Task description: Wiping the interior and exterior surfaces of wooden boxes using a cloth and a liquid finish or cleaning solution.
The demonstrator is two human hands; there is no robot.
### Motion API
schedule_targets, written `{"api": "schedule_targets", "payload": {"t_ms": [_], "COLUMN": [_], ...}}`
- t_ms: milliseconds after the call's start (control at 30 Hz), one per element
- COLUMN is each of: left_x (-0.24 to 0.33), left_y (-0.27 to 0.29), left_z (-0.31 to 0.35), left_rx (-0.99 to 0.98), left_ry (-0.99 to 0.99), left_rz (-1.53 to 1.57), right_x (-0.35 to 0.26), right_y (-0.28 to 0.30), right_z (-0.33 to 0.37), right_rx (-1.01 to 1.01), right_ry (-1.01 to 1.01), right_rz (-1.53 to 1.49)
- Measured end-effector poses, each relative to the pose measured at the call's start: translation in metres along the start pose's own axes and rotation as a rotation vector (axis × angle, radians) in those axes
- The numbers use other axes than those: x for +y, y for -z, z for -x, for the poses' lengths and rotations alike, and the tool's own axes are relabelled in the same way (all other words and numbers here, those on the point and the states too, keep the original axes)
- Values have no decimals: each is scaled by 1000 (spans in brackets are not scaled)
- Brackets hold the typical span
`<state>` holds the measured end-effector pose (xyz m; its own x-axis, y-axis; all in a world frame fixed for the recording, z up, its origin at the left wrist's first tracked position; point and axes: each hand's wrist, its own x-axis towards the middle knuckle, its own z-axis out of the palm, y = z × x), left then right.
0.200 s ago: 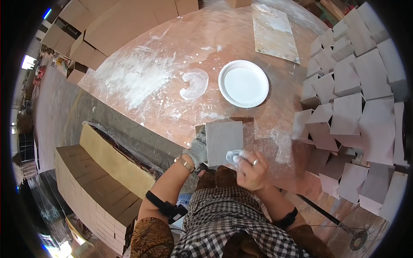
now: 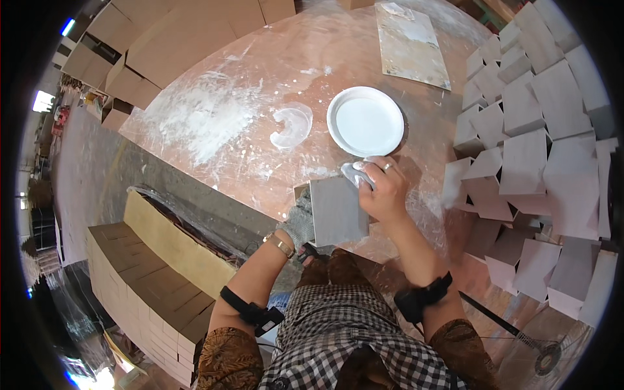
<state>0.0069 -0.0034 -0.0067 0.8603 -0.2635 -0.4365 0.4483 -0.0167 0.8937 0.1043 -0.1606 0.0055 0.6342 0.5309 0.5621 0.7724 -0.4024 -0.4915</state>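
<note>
Mid-frame, the left hand grips 1 grey box from its left. Near its top-right corner, the right hand pinches a pale pad.

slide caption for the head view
Gloved left hand holds a grey box while the right hand grips a pad near a white dish.

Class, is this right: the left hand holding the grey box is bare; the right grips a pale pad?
Not bare: in the head view, the left hand holding the grey box wears a grey glove; the right hand grips a pale pad.
</note>
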Motion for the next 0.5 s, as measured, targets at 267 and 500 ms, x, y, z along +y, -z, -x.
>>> {"api": "schedule_targets", "payload": {"t_ms": [267, 500], "left_x": [-50, -52], "left_y": [0, 0], "left_z": [0, 2], "left_rx": [170, 221], "left_ry": [-109, -151], "left_rz": [-722, -817], "right_x": [-45, -17], "right_y": [45, 54], "right_z": [112, 45], "right_rx": [-75, 139], "right_ry": [17, -160], "right_rz": [-112, -236]}}
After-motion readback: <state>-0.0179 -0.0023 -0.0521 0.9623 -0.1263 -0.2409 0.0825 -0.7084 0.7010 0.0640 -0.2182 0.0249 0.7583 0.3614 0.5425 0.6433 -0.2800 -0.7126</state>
